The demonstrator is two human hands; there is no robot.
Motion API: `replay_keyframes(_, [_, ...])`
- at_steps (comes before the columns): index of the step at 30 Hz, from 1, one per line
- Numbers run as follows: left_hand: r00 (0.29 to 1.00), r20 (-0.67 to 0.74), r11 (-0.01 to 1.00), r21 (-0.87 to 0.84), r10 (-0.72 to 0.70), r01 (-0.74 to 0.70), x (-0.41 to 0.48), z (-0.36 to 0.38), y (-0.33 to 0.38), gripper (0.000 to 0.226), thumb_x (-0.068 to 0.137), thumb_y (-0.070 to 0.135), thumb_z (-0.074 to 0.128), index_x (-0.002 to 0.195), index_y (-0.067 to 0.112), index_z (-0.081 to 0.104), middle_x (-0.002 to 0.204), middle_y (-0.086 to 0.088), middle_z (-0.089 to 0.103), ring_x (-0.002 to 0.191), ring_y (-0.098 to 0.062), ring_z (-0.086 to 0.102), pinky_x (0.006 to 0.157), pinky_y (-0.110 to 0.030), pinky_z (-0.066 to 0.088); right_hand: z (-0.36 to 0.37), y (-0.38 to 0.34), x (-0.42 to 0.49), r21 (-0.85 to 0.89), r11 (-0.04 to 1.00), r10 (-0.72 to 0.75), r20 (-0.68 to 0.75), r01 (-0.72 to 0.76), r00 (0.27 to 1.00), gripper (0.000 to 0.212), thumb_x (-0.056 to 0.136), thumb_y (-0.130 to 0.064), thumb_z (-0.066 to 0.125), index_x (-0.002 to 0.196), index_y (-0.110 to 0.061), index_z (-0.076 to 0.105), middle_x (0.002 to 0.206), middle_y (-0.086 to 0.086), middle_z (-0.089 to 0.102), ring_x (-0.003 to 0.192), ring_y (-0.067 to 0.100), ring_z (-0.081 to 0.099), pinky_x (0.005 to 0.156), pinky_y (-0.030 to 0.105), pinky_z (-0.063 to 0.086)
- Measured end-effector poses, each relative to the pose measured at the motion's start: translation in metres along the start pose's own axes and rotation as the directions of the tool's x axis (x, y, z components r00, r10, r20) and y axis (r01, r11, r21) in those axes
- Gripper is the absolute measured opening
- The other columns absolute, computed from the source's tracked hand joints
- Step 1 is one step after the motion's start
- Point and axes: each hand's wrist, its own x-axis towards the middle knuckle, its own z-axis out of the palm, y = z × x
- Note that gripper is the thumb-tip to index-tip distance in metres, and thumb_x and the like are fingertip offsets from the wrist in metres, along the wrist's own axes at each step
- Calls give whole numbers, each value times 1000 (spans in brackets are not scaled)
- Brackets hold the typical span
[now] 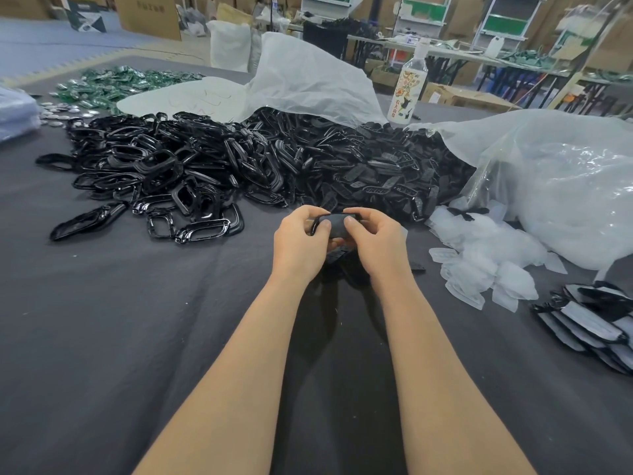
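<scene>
Both hands hold one small black plastic shell (336,223) just above the dark table cloth (137,337), at the middle of the view. My left hand (297,243) grips its left end, thumb on top. My right hand (373,243) grips its right end, thumb pressing the top face. A dark ribbed part under the shell is mostly hidden by the fingers. Behind the hands lies a big heap of glossy black frames (164,173) and a heap of matte black button pads (383,169).
Clear plastic bags (555,186) and small clear pieces (479,262) lie at the right. Stacked finished pieces (592,323) sit at the right edge. A drink bottle (408,85) stands at the back, near green circuit boards (116,84) and white sheeting (308,77).
</scene>
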Motion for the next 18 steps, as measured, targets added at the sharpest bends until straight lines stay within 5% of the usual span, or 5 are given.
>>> replay_keyframes(5, [1000,7,999,-36,-15,15,0,2,0,22,96,7,54,85,26,60,95,-10,71,84,-21,72,74,-28,59,3,-2,2,214,966,148,1,-144,989,24,92,-1,51,84,-16,67,95,13,70,96,34,66,88,48,54])
replay_keyframes(18, [998,64,991,-130,-15,23,-1,2,1,21,95,5,54,85,21,63,92,-12,73,87,-26,72,70,-26,56,0,-3,0,272,958,77,46,-87,996,15,85,-4,64,82,-19,65,80,1,69,80,19,66,72,31,55])
